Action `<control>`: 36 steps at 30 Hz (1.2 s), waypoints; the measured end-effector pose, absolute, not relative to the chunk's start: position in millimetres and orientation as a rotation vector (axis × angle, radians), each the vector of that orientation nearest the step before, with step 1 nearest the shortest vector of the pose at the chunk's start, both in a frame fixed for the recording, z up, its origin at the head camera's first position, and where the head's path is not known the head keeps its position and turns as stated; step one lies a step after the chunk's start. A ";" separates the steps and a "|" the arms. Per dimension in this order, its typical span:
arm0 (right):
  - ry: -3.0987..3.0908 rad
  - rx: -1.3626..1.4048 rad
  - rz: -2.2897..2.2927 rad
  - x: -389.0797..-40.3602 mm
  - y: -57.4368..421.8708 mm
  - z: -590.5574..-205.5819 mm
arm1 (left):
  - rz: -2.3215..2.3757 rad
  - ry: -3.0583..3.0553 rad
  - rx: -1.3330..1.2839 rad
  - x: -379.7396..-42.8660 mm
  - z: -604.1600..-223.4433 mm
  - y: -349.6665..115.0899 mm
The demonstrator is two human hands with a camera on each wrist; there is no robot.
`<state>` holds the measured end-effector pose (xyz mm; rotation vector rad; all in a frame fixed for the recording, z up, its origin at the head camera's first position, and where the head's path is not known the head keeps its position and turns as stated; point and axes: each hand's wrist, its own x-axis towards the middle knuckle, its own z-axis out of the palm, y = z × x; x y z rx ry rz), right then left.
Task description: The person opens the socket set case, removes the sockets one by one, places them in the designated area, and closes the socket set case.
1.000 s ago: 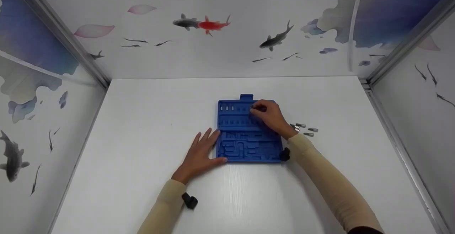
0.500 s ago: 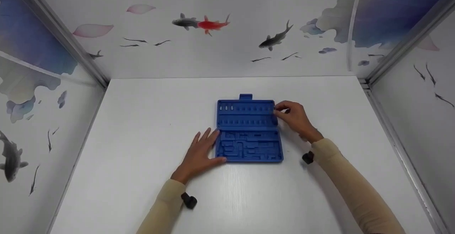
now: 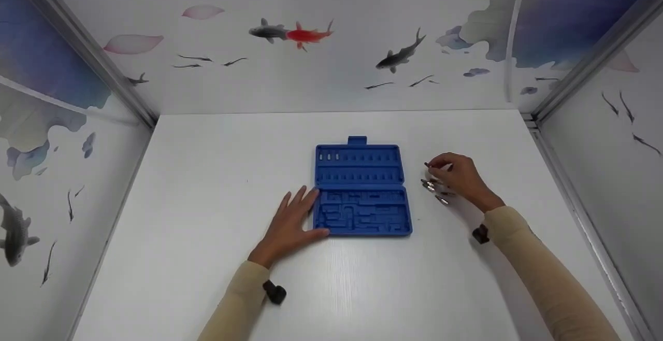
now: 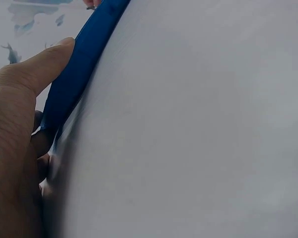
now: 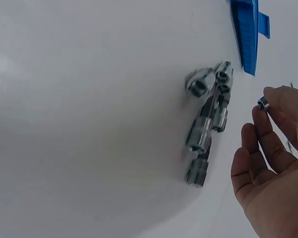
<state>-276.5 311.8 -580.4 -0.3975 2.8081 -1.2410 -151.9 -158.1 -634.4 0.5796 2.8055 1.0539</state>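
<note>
An open blue plastic case [image 3: 362,185] lies flat on the white table, with moulded recesses in both halves. Three small metal pieces [image 3: 328,157] sit in the upper row of its far half, at the left. My left hand [image 3: 290,224] rests against the case's left side with fingers spread and thumb at the near corner. Right of the case, my right hand [image 3: 458,175] pinches a small metal socket bit [image 5: 262,103] between thumb and forefinger. Just below that hand lie several loose socket bits [image 5: 201,131] with knurled silver ends; the hand partly hides them in the head view.
White panels printed with fish and petals enclose the table [image 3: 217,149] at the back and sides. A latch tab [image 3: 357,140] sticks out from the case's far edge. A black wrist camera [image 3: 274,292] sits on the left sleeve.
My right hand has moved from over the far half of the case to the right, above the loose socket bits. The left hand and the case have stayed put.
</note>
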 end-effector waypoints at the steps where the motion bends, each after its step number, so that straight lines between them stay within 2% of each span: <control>1: 2.807 -0.390 -1.219 -276.4 315.5 -581.0 | 1.054 2.805 0.575 -151.8 -634.6 -158.0; 14: 2.750 -0.457 -1.093 -279.6 346.7 -581.5 | 1.048 2.806 0.556 -151.3 -633.6 -158.0; 27: 2.740 -0.410 -1.005 -284.9 352.6 -583.4 | 1.061 2.797 0.543 -150.7 -631.5 -157.3; 36: 2.788 -0.482 -1.003 -285.9 343.7 -560.5 | 1.043 2.803 0.557 -150.7 -630.8 -157.8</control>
